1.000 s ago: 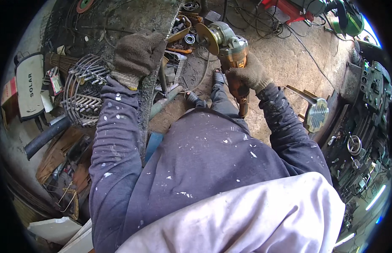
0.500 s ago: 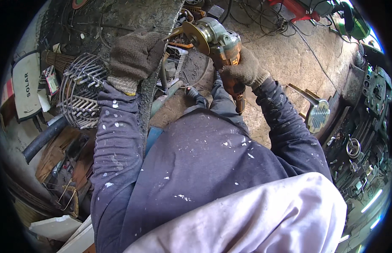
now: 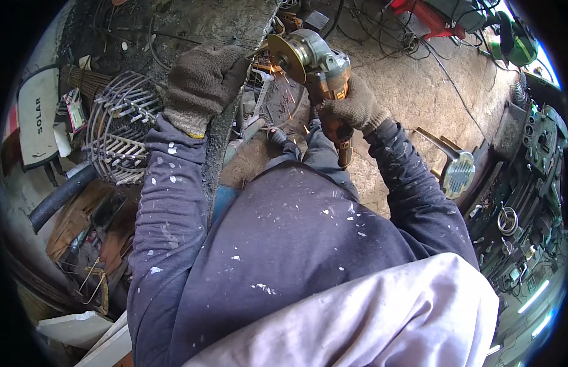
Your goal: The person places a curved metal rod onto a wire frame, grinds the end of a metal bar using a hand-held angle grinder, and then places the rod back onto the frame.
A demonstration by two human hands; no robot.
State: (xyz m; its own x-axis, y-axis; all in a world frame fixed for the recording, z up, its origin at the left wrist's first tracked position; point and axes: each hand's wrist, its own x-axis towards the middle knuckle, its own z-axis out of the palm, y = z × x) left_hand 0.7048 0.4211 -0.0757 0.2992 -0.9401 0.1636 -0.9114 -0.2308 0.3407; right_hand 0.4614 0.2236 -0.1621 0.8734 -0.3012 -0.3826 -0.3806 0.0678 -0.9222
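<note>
Sparks fly where the grinder [image 3: 314, 61] disc meets the slab's [image 3: 235, 30] edge. Right hand [image 3: 354, 107], gloved, fingers clenched on the grinder's body, arm bent. Left hand [image 3: 204, 82] lies palm-down on the slab, fingers curled over it.

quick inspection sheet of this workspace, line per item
surface: rough, stained slab edge, dirty concrete floor beside it
job's things: angle grinder, its disc at the slab edge, a few sparks below it
clutter: round wire grille on the left, black hose, flat metal plate on the floor
grippers: left hand, gloved, pressed on the slab; right hand, gloved, gripping the grinder body
cables: loose dark wires across the floor at the top
surroundings: red tool and green tool at the top, machine parts on the right
</note>
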